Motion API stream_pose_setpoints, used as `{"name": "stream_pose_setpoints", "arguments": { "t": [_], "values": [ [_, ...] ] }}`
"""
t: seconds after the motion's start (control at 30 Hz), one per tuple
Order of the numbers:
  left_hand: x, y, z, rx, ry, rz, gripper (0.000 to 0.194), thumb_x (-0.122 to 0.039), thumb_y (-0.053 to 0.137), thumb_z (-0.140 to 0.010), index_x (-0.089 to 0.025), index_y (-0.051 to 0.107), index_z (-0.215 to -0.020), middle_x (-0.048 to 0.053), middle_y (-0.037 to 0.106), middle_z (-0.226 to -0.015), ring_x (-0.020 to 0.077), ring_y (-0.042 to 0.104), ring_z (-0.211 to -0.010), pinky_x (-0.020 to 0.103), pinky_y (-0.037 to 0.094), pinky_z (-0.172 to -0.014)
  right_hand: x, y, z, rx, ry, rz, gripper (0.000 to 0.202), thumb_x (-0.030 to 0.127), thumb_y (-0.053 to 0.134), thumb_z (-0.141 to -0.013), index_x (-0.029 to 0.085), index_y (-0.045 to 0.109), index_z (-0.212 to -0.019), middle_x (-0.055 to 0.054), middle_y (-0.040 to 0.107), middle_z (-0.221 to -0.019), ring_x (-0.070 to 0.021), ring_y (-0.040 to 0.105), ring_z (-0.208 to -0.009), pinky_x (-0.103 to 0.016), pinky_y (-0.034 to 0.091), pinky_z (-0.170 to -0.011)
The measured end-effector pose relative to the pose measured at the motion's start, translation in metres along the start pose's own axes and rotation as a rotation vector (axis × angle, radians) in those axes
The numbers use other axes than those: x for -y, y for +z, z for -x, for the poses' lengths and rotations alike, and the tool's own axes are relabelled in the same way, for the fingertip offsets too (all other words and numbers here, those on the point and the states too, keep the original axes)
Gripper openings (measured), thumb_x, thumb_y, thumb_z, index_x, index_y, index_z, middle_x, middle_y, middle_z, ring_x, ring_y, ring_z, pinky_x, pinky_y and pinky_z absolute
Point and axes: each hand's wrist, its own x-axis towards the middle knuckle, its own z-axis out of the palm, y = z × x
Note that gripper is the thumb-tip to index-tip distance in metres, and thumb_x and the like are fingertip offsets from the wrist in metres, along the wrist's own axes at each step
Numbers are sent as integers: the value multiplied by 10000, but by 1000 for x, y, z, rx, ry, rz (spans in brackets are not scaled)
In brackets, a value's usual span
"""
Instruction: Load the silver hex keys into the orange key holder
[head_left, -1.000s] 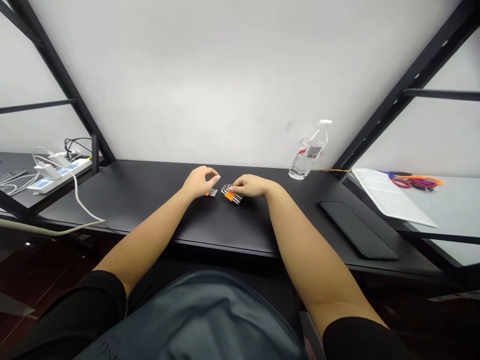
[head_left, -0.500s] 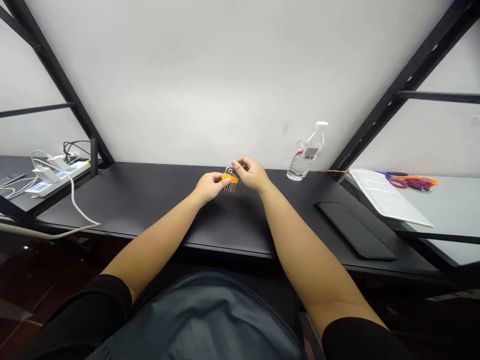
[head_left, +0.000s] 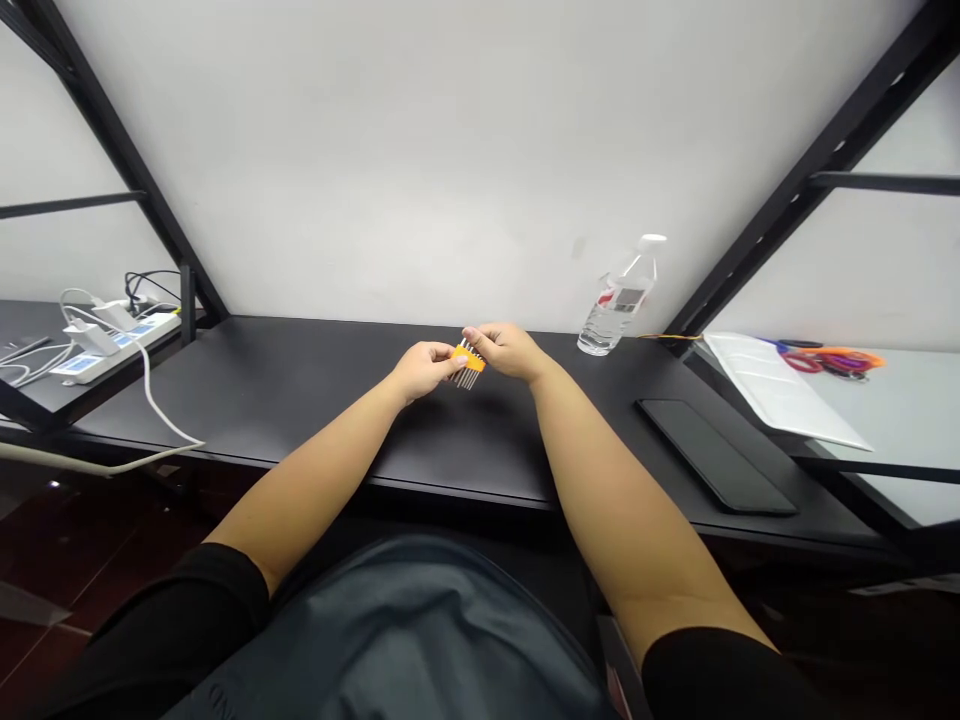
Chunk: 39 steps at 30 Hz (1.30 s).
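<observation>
Between my hands, above the black desk (head_left: 315, 400), is a hex key set (head_left: 469, 358): an orange holder with several L-shaped metal keys through it, long ends pointing down. My left hand (head_left: 426, 371) pinches the left side of the holder between thumb and fingers. At the upper right, the thumb and fingers of my right hand (head_left: 504, 350) close on the bent ends of the keys. Those fingers hide most of the bends, so I cannot tell whether one key or several are gripped.
A water bottle (head_left: 616, 300) stands near the wall at the right. Closer by lies a dark flat tablet-like slab (head_left: 716, 455). A white folded sheet (head_left: 780, 390) and scissors (head_left: 806, 360) sit at far right. At left are a power strip (head_left: 120, 347) and a white cable (head_left: 154, 405).
The hex key set has tilted, its long ends now slanting down to the left. My right hand's fingers have closed further over the bent ends. The camera view has shifted slightly.
</observation>
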Motion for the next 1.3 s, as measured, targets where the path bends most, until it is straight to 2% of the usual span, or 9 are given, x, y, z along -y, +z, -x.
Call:
{"name": "stream_pose_setpoints", "arguments": {
  "t": [0.13,0.23,0.4,0.57,0.67,0.87,1.1,1.23,1.3],
  "values": [
    [0,0,0,6,-31,16,381,-474,757,-799,-115,770,-928,68,723,-792,144,611,-692,286,491,-692,2,-1,1,15,30,-22,627,750,453,-900,189,618,-676,-8,556,-635,-160,481,-639,-291,362,-623],
    [1,-1,-1,8,-37,61,390,-469,778,-785,-115,766,-949,92,745,-870,169,654,-767,305,513,-746,5,-3,4,38,23,-98,638,755,433,-906,183,646,-720,-20,595,-686,-164,500,-668,-289,381,-646],
    [2,-3,0,17,-41,45,409,-482,784,-784,-110,765,-953,103,747,-877,173,659,-772,309,510,-745,7,-6,8,125,-5,-104,612,724,447,-916,183,679,-751,-7,583,-682,-153,482,-646,-283,360,-639],
    [5,-6,-1,56,-41,40,401,-474,769,-805,-113,766,-979,113,749,-930,173,663,-797,311,507,-751,7,-5,8,164,-23,-118,587,686,427,-952,183,638,-736,11,529,-672,-135,429,-628,-274,334,-628],
    [5,-7,-1,61,-41,26,387,-467,765,-810,-116,768,-971,100,742,-904,159,651,-776,302,502,-745,7,-5,7,163,-29,-107,583,687,436,-947,180,637,-743,9,545,-687,-137,441,-642,-274,340,-640],
    [3,-6,-2,46,-69,17,384,-473,761,-806,-127,772,-972,86,748,-863,161,662,-756,300,512,-742,5,-5,5,67,9,-26,603,721,427,-923,187,671,-788,-11,614,-720,-166,500,-690,-285,366,-670],
    [4,-4,-1,30,-121,-7,310,-428,721,-844,-142,777,-951,96,759,-825,164,695,-758,282,509,-722,-9,-5,-2,-121,80,156,626,746,327,-946,228,482,-630,-13,455,-600,-186,419,-631,-328,333,-634],
    [2,-3,-1,4,-181,-38,278,-411,723,-828,-146,779,-891,94,758,-798,163,689,-724,263,480,-652,-23,-14,-5,-209,213,302,627,707,251,-981,234,486,-643,-59,526,-624,-227,482,-679,-354,351,-666],
    [2,-5,-1,-13,-205,-40,259,-398,723,-823,-151,780,-877,91,758,-798,158,682,-710,257,467,-630,-32,-20,-3,-199,283,374,623,673,236,-997,233,510,-651,-87,569,-644,-252,528,-724,-364,370,-705]
  ]
}}
